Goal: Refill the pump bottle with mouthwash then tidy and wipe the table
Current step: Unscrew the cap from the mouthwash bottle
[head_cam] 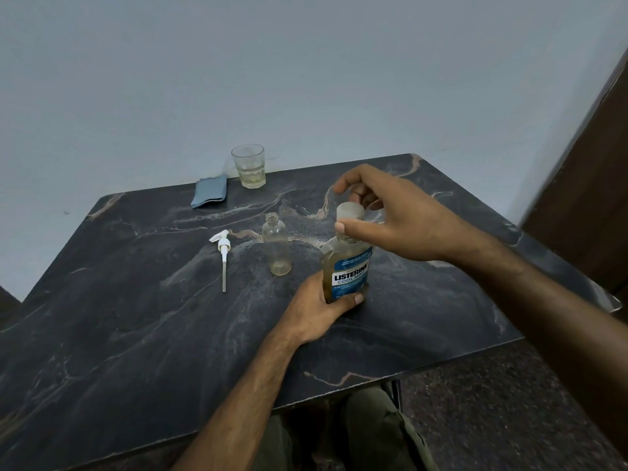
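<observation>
1. I see the clear plastic Listerine mouthwash bottle with a blue label standing upright on the dark marble-patterned table, near its middle; it looks nearly full of a yellowish liquid.
2. My left hand grips the bottle's lower body, thumb across the front of the label.
3. My right hand holds the bottle's pale translucent cap between thumb and fingers; I cannot tell whether the cap is seated on the neck or lifted off it.
4. Just left of the mouthwash bottle stands the small clear plastic pump bottle, uncapped, its mouth open; it appears empty.
5. Its white pump head with a long dip tube lies flat on the table, just beside it on the left.
6. At the far edge stands a faceted clear drinking glass with a little pale liquid at the bottom.
7. A folded blue-grey cloth lies just left of the glass.
</observation>
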Motion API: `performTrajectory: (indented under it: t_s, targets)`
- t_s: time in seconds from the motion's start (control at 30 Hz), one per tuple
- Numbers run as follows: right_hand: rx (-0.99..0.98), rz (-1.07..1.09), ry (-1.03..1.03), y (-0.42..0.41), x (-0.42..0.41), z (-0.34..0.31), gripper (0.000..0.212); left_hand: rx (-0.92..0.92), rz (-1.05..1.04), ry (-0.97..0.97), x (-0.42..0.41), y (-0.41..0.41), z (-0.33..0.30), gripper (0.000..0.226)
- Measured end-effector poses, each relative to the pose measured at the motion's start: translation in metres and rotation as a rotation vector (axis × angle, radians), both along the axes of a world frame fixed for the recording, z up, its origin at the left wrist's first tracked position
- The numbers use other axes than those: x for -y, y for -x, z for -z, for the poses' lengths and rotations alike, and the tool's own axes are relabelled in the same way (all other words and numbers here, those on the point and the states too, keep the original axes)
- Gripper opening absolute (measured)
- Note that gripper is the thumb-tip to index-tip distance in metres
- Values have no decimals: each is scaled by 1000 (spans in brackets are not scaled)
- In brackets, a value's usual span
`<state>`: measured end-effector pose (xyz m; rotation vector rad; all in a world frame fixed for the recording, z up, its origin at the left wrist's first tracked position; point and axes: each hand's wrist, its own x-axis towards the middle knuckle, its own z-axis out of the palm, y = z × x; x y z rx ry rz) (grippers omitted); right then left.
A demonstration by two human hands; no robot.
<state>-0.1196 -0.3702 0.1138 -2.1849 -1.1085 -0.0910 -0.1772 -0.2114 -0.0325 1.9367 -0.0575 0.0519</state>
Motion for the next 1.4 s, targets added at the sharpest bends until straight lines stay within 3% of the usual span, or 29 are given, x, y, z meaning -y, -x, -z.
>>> performTrajectory:
  t_s: [0.13,0.23,0.43,0.57,0.67,0.8,0.9,1.2,1.4]
  targets:
    - [-92,-30,-17,0,2,1,45,13,5,-5,0,0,1,36]
    - [-8,58,5,1,1,2,50,12,2,-10,0,0,1,36]
    - [-37,41,-6,5,-2,1,31,6,13,-4,0,0,1,44]
    - [-59,-3,47,6,-1,1,41,5,13,-4,0,0,0,47]
    - [10,47,90,5,-2,3,47,14,7,-11,0,1,0,45]
    - [91,91,72,8,-4,1,34,11,9,-9,0,0,0,45]
    - [45,92,-23,7,-2,-6,32,13,8,-15,0,0,1,44]
    - [-444,83,-636,-46,21,14,27,2,-30,10,0,3,0,35]
    - [-510,343,-722,-91,35,82,22,0,-39,23,1,4,0,32]
